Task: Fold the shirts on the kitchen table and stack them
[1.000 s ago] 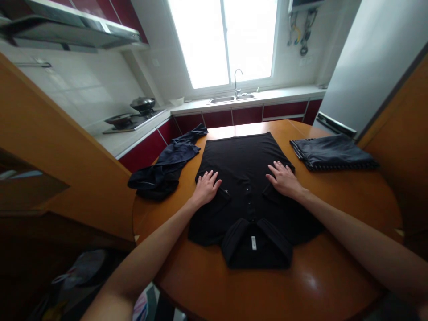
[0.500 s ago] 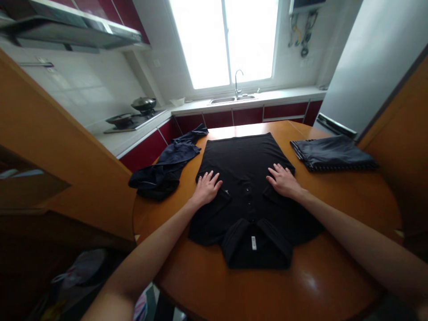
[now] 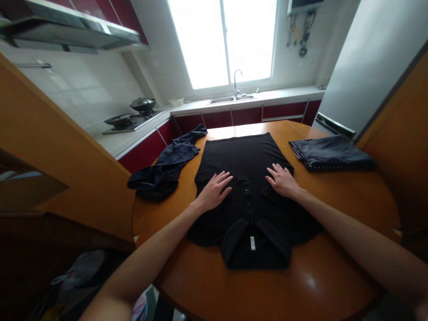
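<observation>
Pressure probably works best light and even here: the bare left hand point(image 3: 215, 191) and the bare right hand point(image 3: 283, 180) both rest palm down on the black, soft-looking fabric polo shirt point(image 3: 243, 154), well apart from each other, fingers outstretched and loosely spread, neither gripping any cloth. Strokes outward from the button line seem the surest way to ease creases without dragging the front askew; lifting each palm before resetting it should avoid bunching. The fabric likely shifts easily, so one hand might anchor while the other smooths.

The shirt lies front up across the glossy, orange-brown, rounded wooden table point(image 3: 354, 200), hem towards the bright, white-framed window point(image 3: 250, 40), broad black collar point(image 3: 273, 240) spread at the near end. A small white rectangular label point(image 3: 253, 243) shows inside the neck, and small round buttons point(image 3: 248, 203) run up the middle. The body looks mostly flat; sleeve outlines are hard to make out, black on black. A crumpled navy cloth garment point(image 3: 175, 156) lies to its left, a folded dark grey garment point(image 3: 334, 154) to its right, neither touching it
</observation>
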{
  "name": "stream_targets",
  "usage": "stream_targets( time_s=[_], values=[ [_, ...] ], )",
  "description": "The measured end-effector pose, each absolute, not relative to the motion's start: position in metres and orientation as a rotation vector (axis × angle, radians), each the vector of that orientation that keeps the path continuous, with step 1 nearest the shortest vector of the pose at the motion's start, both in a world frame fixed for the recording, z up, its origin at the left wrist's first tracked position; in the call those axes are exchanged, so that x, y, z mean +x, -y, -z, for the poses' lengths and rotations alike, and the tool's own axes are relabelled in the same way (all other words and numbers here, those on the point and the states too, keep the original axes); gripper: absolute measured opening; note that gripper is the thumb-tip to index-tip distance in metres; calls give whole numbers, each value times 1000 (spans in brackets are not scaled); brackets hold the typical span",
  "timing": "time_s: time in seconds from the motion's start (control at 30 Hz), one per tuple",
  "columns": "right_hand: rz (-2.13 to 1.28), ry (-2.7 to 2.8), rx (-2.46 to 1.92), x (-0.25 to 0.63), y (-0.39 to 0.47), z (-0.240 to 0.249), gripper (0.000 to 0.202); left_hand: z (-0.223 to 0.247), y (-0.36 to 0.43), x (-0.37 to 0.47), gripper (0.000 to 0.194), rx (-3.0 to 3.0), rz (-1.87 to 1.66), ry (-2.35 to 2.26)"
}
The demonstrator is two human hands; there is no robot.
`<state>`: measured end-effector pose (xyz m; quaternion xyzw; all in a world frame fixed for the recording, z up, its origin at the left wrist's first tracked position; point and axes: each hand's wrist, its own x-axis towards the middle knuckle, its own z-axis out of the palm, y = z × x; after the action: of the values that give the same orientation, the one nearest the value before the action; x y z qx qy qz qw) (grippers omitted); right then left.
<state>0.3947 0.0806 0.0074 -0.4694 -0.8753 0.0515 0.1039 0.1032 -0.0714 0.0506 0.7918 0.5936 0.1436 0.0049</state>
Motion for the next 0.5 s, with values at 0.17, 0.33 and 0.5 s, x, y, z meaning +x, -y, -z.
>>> stream_targets(
  time_s=[0.17, 0.33, 0.5],
  values=[
    [-183, 2593, -1376, 395, -82, -8, 62, -51, 76, 111, 48, 2501, -408, -1554],
    [-244, 2576, -1346, 397, -81, -10, 59, -52, 76, 108, 48, 2444, -459, -1480],
    [-308, 2507, -1143, 402, -73, -33, 56, -82, 90, 118, 50, 2413, -443, -1273]
  ],
)
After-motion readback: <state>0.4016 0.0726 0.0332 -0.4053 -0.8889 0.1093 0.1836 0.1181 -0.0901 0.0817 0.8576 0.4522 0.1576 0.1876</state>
